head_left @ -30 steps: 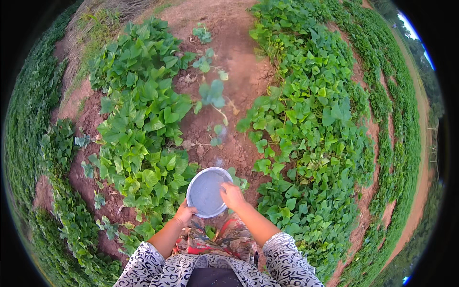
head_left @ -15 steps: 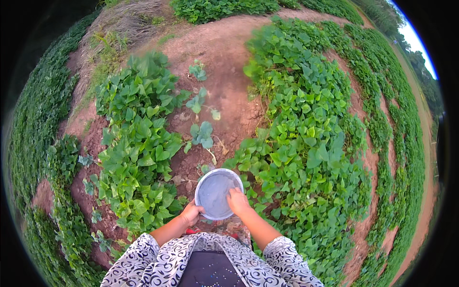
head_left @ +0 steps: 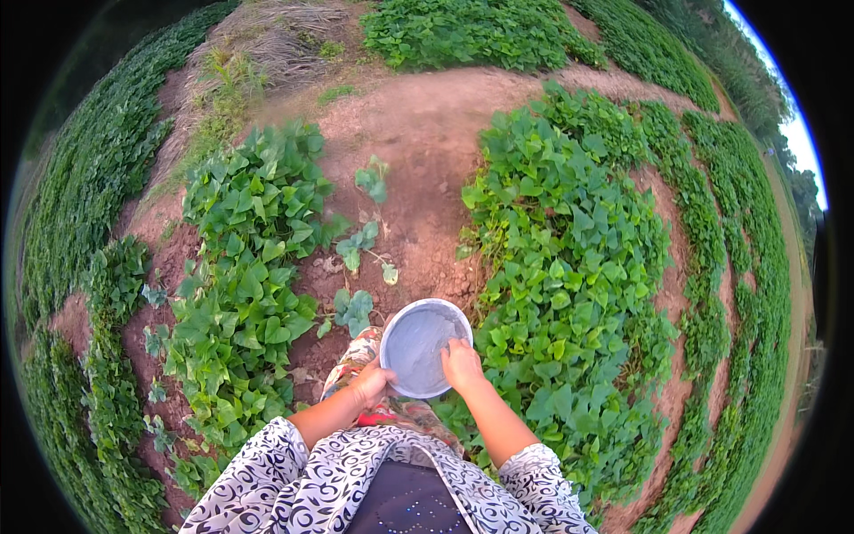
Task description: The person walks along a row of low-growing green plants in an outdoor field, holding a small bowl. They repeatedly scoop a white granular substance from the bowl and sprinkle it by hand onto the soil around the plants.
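Note:
I carry a round, pale grey basin (head_left: 411,343) in front of my body. A grey, slightly mottled layer shows inside it; whether this is powder or the bare bottom I cannot tell. Its near left rim is gripped by my left hand (head_left: 372,384), thumb over the edge. Over the right side of the basin my right hand (head_left: 460,363) is closed, fingers curled down inside the rim. What those fingers hold, if anything, is hidden. Beyond the basin, a small blue-green broad-leaved plant (head_left: 354,310) grows from the reddish soil (head_left: 422,227).
Dense leafy vine rows flank me, one on the left (head_left: 253,240) and a wider one on the right (head_left: 569,294). More green vines (head_left: 463,34) grow across the far end. Dry straw (head_left: 276,40) lies at the far left. My patterned trouser leg (head_left: 356,356) shows behind the basin.
One leg in patterned trousers has come forward beside the basin. The plants ahead sit lower in view and closer. Both hands still stay at the basin, which has shifted slightly right and up.

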Motion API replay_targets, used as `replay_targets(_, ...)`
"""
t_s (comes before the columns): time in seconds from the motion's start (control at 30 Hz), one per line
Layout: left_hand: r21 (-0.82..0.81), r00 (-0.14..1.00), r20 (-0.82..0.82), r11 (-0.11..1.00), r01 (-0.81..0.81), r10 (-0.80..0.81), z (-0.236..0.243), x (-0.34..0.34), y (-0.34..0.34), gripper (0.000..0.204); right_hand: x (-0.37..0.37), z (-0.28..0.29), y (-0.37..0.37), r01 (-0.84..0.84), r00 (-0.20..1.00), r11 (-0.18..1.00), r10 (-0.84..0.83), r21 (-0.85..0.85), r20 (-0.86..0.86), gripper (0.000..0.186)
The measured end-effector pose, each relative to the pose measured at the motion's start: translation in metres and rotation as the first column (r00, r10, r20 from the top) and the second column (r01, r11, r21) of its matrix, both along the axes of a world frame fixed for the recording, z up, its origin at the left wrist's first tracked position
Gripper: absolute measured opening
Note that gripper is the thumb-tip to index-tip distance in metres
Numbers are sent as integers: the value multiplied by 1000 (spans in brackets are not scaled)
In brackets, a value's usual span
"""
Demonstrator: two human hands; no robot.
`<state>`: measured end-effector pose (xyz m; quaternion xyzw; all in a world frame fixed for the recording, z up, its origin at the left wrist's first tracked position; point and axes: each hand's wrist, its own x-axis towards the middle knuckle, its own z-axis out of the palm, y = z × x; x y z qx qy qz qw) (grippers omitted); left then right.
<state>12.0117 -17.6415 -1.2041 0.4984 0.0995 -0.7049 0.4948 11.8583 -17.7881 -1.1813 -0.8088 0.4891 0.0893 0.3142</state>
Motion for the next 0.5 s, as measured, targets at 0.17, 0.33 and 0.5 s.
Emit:
replay_targets(0.17,-22,994,-23,994,-109,108,-31,34,-110,64,49,-29,-110,11,999,997,-7,79,-50,37)
replay_targets(0.33,-56,984,-135,991,-122,113,-78,105,-228,58,125,-73,-208,-63,998,997,62,43,26,45)
replay_targets(0.5,34,972,-7,971,-236,237,-63,154,-269,54,184,-86,-268,-249,960,963,231,104,159,34)
